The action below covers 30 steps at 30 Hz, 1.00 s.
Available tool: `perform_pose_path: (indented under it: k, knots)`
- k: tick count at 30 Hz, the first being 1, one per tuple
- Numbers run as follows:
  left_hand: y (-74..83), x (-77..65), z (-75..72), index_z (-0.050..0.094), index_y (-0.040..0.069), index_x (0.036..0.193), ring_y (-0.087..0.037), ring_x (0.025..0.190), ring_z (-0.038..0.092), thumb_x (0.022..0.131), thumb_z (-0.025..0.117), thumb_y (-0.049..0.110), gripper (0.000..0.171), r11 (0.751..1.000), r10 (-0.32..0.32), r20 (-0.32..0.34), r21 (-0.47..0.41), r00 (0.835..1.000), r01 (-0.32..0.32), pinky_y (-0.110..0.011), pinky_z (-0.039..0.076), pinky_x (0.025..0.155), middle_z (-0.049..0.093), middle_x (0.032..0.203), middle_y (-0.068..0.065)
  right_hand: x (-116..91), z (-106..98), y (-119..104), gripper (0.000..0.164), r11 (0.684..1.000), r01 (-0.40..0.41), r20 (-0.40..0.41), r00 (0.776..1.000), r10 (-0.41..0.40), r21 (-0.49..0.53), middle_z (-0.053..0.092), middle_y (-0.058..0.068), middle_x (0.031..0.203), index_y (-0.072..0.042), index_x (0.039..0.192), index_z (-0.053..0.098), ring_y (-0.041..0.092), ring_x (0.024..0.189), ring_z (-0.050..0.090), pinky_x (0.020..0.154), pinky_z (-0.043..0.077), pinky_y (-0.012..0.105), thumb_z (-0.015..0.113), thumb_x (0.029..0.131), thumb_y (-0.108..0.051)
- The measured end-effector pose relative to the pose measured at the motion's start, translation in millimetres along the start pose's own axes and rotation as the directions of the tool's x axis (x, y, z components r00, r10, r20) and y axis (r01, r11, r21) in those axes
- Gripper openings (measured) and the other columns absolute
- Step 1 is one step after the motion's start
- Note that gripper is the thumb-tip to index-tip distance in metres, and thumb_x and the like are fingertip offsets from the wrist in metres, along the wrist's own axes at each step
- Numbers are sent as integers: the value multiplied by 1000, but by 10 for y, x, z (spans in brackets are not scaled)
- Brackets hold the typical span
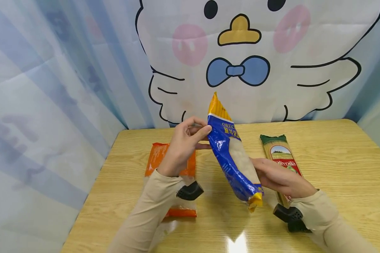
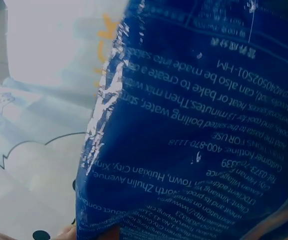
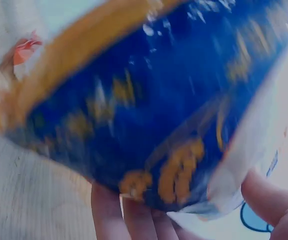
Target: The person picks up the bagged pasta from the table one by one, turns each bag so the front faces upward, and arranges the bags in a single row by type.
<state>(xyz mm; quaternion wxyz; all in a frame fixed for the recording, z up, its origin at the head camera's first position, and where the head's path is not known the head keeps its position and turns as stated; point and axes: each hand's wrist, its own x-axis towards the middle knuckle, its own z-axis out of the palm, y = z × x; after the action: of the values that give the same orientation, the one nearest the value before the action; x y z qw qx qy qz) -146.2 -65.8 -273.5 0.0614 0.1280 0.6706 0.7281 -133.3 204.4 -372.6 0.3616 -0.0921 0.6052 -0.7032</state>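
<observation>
A blue and yellow bag of pasta (image 1: 223, 156) hangs tilted above the table, its yellow top end leaning away to the left. My left hand (image 1: 182, 147) pinches its upper left edge between thumb and fingers. Lower down on the other side, my right hand (image 1: 280, 177) grips the bag. In the right wrist view the fingers (image 3: 141, 220) lie under the bag and the thumb (image 3: 268, 197) is at its side. Small printed text covers the blue back of the bag (image 2: 183, 125) in the left wrist view, where the left hand is mostly hidden.
An orange and clear packet (image 1: 153, 158) lies on the wooden table (image 1: 342, 168), partly behind the left forearm. To the right lies a green-topped spaghetti packet (image 1: 273, 149), partly covered by the right hand. A curtain with a cartoon print (image 1: 237, 102) hangs behind the table.
</observation>
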Motion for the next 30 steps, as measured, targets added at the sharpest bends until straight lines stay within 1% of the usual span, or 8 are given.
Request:
perform_pose_path:
  k: [3,9,11,13,15,19,23,30]
  knots:
    - [-6,-11,-46,60,3,103,-23,88,69,99,61,13,11,1000,-14,-6,10,1000,14,-44,61,78,69,100,-16,-49,-34,-13,43,1000,28,35,999,-28,-1,64,2,122,-4,135,54,15,111,63,95,54,37,37,109,-33]
    - [-36,-34,-114,58,5,106,-21,86,68,101,59,18,13,997,-56,-11,46,998,57,-40,62,70,69,104,-15,-92,-25,-16,59,998,53,32,998,-52,-24,61,0,130,6,153,15,17,118,61,98,53,43,38,109,-27]
    - [-49,-36,-125,58,5,107,-21,86,68,101,59,18,14,996,-69,-13,47,998,70,-38,62,67,68,105,-15,-94,-15,-12,63,998,58,21,998,-58,-16,61,0,131,6,154,10,17,118,61,98,53,44,39,109,-26]
    - [-62,-35,-134,58,5,107,-21,85,68,102,58,18,14,996,-80,-17,43,997,80,-36,61,66,69,104,-15,-97,-9,-4,59,998,70,8,997,-70,2,61,-1,130,4,154,15,17,118,61,98,53,43,39,109,-26]
    - [-77,-31,-144,58,5,107,-20,85,69,102,57,17,14,995,-90,-24,37,996,91,-34,61,65,69,103,-14,-100,-12,7,50,996,84,1,996,-84,26,61,-1,128,-1,151,28,15,117,60,97,53,42,38,109,-27]
    - [-109,-9,-160,57,5,107,-19,81,69,103,55,17,12,993,-118,-38,2,992,119,-34,61,64,69,95,-10,-105,-26,25,34,989,114,16,993,-116,90,62,-1,125,-13,136,52,13,116,59,97,53,40,36,110,-27]
    - [-152,30,-201,57,8,104,-16,78,69,103,56,18,10,986,-161,-57,-48,985,158,-30,60,63,68,88,-5,-117,-26,21,35,978,156,50,985,-165,137,61,-2,128,-17,134,57,12,118,58,98,53,39,32,111,-26]
    - [-208,46,-239,58,7,106,-16,78,69,102,58,18,12,979,-191,-82,-84,978,184,-28,58,63,71,90,-3,-148,-49,-9,39,973,196,87,975,-207,119,62,-1,128,-10,132,60,13,117,58,98,53,43,29,111,-20]
